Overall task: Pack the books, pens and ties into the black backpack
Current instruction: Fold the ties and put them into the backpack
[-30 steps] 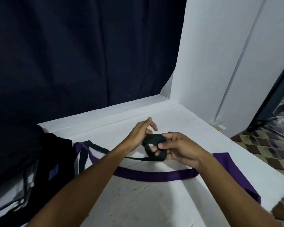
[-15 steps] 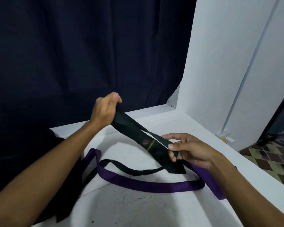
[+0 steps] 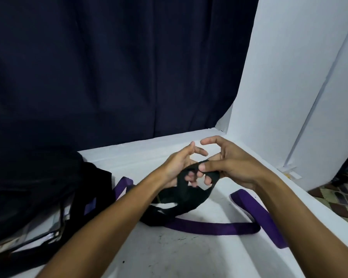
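Both hands meet above the white tabletop (image 3: 189, 249) w/ a black tie (image 3: 186, 194) looped between them; left hand (image 3: 181, 163) has its lower fingers poked through the loops, blurred, upper fingers loosely spread; right hand (image 3: 229, 163) pinches the top of the loop w/ its thumb, forefinger arched clear above; the rest of the black tie sags to the tabletop in a heap, partly behind the left forearm. Purple tie (image 3: 213, 225) lies flat on the tabletop beneath the arms, curving from left of the heap to the right edge, its middle hidden by the heap. Black backpack (image 3: 48, 187) sits at left, cut off by the frame edge, its mouth showing pale edges inside, prob. books but too dim to tell. No writing legible anywhere. Dark curtain (image 3: 109, 67) behind; white wall (image 3: 299, 77) at right.
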The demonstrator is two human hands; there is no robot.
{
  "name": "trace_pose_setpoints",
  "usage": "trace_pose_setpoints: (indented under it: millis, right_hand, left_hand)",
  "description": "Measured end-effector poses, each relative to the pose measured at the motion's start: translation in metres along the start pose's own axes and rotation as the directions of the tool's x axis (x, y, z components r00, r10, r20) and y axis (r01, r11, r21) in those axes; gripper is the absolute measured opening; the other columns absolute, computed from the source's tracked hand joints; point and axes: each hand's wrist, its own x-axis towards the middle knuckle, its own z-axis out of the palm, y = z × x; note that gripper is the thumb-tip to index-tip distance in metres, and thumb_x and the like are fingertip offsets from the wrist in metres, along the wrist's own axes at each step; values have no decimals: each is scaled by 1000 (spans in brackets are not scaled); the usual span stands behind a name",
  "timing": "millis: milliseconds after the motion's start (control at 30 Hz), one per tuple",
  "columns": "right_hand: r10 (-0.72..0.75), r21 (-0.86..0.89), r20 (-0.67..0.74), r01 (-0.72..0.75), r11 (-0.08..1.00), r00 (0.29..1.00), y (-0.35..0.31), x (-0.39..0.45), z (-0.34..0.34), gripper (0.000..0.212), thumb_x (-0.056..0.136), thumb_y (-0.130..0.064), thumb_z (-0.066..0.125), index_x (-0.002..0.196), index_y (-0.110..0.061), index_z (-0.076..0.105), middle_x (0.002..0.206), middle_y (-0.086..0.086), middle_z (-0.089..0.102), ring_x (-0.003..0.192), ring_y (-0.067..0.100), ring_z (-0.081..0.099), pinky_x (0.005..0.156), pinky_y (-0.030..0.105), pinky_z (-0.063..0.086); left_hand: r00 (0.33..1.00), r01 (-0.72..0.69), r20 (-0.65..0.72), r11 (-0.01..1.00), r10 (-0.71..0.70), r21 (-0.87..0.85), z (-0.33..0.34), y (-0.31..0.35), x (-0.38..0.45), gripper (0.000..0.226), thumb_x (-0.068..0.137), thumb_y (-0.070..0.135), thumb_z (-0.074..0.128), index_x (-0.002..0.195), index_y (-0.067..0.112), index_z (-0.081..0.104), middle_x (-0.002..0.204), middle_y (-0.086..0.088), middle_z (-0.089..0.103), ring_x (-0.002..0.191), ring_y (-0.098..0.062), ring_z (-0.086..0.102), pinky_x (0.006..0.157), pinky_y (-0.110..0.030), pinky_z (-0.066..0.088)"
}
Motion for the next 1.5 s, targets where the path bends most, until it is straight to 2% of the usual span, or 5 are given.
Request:
trace_pose_setpoints:
  millis: [500, 800, 1233, 1367, 1500]
  right_hand:
    - [86, 39, 102, -91, 995, 991, 3, -25, -20, 61, 80, 2, 65, 134, -18, 44, 77, 22, 68, 53, 26, 60, 60, 31, 53]
    - [3, 198, -43, 5, 980, 999, -18, -2, 18, 67, 86, 9, 60, 140, -18, 32, 81, 25, 69, 58, 29, 65, 60, 34, 56]
    - [81, 95, 54, -86, 992, 995, -4, -15, 8, 49, 85, 7, 62, 127, -12, 46, 82, 25, 69, 59, 29, 65, 64, 36, 57]
    - [-5, 187, 34, -1, 982, 999, -10, 0, 11, 25, 85, 7, 61, 97, -9, 47, 83, 27, 69, 60, 29, 67, 63, 37, 59]
    - [-40, 149, 76, 29, 988, 996, -14, 7, 1, 20, 86, 6, 61, 88, -9, 48, 82, 26, 70, 59, 27, 68, 59, 35, 59]
  left_hand:
    - [809, 163, -391, 471, 440, 867, -160, 36, -16, 40, 101, 47, 38, 86, 15, 57, 82, -4, 62, 79, -22, 58, 83, -44, 47]
    - [994, -112, -1, 992, 112, -62, -4, 4, -22, 40, 103, 44, 30, 112, 14, 55, 60, -1, 53, 56, -17, 52, 63, -31, 48]
    - [758, 190, -578, 746, 302, 638, -139, 27, -37, 38, 101, 44, 37, 88, 20, 64, 84, -1, 66, 86, -18, 62, 79, -36, 45]
    - [953, -77, -240, 916, 183, 393, -48, 12, -31, 51, 103, 43, 32, 91, 12, 70, 93, -1, 71, 96, -13, 65, 101, -38, 36]
    - [987, -40, -159, 997, 29, -66, 5, -11, -13, 63, 101, 54, 27, 53, 21, 51, 57, -2, 45, 56, -18, 43, 66, -34, 44]
